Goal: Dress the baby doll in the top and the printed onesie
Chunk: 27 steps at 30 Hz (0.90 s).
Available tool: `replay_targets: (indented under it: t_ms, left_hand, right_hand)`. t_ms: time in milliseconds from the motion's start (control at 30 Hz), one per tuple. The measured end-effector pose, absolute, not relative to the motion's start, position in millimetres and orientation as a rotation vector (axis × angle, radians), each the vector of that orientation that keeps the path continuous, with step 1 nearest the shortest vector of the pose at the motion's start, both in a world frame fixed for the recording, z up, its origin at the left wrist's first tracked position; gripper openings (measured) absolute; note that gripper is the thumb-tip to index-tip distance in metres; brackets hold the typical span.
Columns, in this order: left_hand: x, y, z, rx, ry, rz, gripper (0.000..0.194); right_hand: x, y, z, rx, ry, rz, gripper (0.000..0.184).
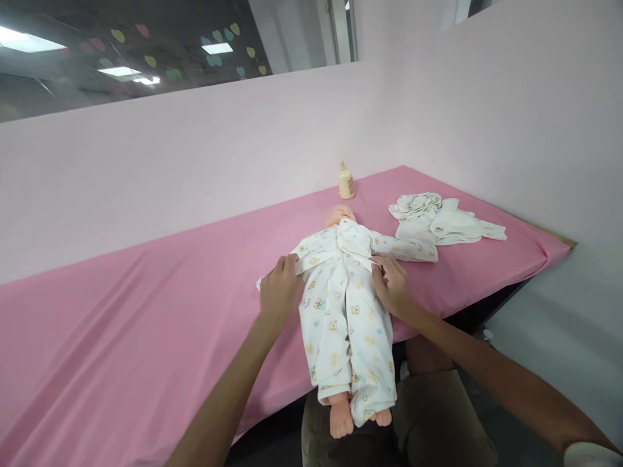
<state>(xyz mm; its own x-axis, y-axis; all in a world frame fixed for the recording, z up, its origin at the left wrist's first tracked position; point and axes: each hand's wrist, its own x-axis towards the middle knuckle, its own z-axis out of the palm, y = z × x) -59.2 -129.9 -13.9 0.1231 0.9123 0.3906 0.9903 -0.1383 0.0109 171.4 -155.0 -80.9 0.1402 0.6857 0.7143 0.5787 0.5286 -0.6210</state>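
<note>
A baby doll [341,213] lies on its back, dressed in a white bear-print romper [324,308], its bare feet [341,417] towards me and over the bed's near edge. My left hand [281,285] is closed on a white cloth tie [311,264] at the left of the doll's waist. On the other side, my right hand [392,287] pinches a second thin white tie [363,259]. Both ties are drawn outwards from the middle of the romper. One sleeve [406,248] stretches to the right; my left hand partly hides the other sleeve.
A pink sheet [160,311] covers the bed. A cream pump bottle [346,182] stands beyond the doll's head, near the wall. White baby clothes [442,219] lie in a loose heap at the right. My knees [433,421] are below the near edge.
</note>
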Motion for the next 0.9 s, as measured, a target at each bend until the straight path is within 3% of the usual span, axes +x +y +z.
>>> replay_targets:
  t_ms: [100,233,367,900]
  left_hand:
    - [-68,-148,-24,-2.057,-1.838,-0.291,0.025]
    - [-67,-163,-34,-2.053,-1.762,-0.351,0.028]
    - [-54,-162,-32,-2.126,-1.614,-0.484,0.028]
    - [-20,-120,-11,-2.174,-1.567,-0.426,0.028]
  right_hand:
    - [170,-159,-80,-1.053,-1.509,0.033,0.021]
    - [167,-162,-78,-0.976,-1.548,-0.035,0.019]
    - [162,-164,-74,-1.042,-1.63,0.025,0.019]
    - [158,-168,-70,-1.203,-1.565,0.212,0.011]
